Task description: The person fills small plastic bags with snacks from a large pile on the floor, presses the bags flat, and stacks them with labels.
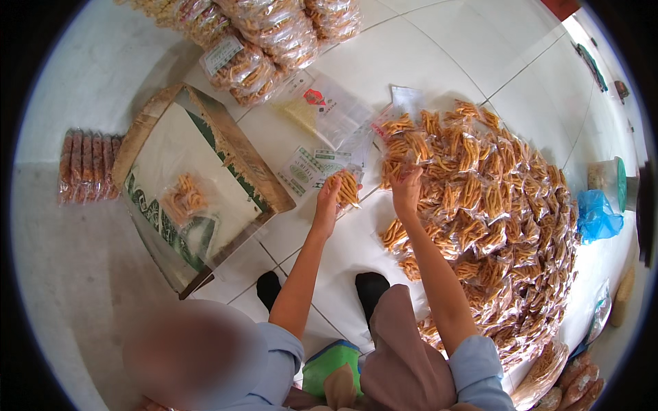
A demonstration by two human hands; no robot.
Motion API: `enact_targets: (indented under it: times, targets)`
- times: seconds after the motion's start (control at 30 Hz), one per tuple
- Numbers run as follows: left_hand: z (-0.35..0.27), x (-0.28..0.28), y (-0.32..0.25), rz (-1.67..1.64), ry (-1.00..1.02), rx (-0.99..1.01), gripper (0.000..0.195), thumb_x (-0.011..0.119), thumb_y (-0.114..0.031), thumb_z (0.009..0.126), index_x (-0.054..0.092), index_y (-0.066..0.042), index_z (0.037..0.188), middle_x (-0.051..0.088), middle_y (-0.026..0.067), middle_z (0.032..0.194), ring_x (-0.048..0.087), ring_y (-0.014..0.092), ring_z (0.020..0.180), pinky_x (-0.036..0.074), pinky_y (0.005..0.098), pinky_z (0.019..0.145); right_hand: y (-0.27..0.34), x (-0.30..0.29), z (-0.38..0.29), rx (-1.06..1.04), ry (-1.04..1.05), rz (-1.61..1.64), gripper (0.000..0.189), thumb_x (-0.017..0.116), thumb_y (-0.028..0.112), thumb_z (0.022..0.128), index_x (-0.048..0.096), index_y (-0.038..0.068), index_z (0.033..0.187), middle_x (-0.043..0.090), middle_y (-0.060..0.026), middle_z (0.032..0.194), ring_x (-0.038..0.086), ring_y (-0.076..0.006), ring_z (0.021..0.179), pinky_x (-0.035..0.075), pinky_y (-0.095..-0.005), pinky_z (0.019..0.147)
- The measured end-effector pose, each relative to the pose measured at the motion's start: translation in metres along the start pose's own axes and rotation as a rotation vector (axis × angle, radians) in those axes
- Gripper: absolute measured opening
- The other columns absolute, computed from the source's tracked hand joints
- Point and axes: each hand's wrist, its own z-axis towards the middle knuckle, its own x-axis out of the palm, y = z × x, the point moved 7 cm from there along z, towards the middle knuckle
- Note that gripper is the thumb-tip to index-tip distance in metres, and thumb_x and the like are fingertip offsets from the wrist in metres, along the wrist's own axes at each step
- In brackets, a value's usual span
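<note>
My left hand [329, 200] is closed around a small clear plastic packet of stick-shaped snacks [348, 188], held above the tiled floor. My right hand [407, 192] touches the near left edge of a large heap of similar snack packets [470, 190]; whether its fingers grip one of them cannot be made out. Printed green and white paper labels [300, 170] lie on the floor just beyond my left hand. To the left, a cardboard box [257, 177] stands with its top open and a few snack packets [185, 198] inside.
Large bundles of bagged snacks [277, 36] stand at the back. A printed clear plastic bag [334, 110] lies between them and the labels. Dark packaged sticks [87, 164] lie at far left. A blue plastic bag [599, 216] and a green-lidded tub [606, 180] are at right.
</note>
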Motion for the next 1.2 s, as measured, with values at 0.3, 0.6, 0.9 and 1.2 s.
enact_targets:
  times: [0.3,0.6,0.9,1.2]
  targets:
    - [0.007,0.001,0.005,-0.004,0.007,-0.039,0.047,0.037,-0.036,0.094,0.034,-0.006,0.129,0.048,0.0107,0.123,0.054,0.024,0.106,0.043,0.0343,0.09,0.017,-0.027,-0.006,0.202,0.176,0.233,0.044,0.072,0.011,0.068,0.044,0.001,0.101,0.061,-0.0106,0.081,0.059,-0.0191,0.068,0.047,-0.0308,0.062]
    - [-0.011,0.066,0.009,-0.034,0.205,-0.07,0.052,0.032,-0.046,0.093,0.038,-0.008,0.129,0.053,0.0026,0.112,0.053,0.009,0.096,0.044,0.0255,0.079,0.084,-0.071,-0.043,-0.097,0.277,0.29,0.034,0.071,0.008,0.07,0.054,0.002,0.099,0.058,-0.0103,0.085,0.054,-0.0172,0.07,0.045,-0.029,0.062]
    - [-0.012,0.057,0.025,-0.171,0.313,-0.387,0.051,0.035,-0.048,0.091,0.042,-0.009,0.123,0.052,0.0019,0.105,0.051,0.011,0.098,0.04,0.0318,0.09,0.125,-0.085,-0.054,-0.776,0.289,-0.008,0.025,0.057,-0.008,0.063,0.062,0.004,0.084,0.055,-0.0106,0.098,0.052,-0.0287,0.092,0.046,-0.0373,0.082]
    - [-0.002,0.052,0.041,0.1,0.101,-0.178,0.04,0.051,-0.037,0.088,0.048,-0.009,0.117,0.057,-0.0004,0.099,0.055,0.007,0.087,0.045,0.0226,0.074,0.06,-0.063,-0.045,-0.197,0.138,0.31,0.034,0.068,0.012,0.075,0.055,0.002,0.104,0.053,-0.0127,0.103,0.055,-0.0249,0.082,0.047,-0.031,0.069]
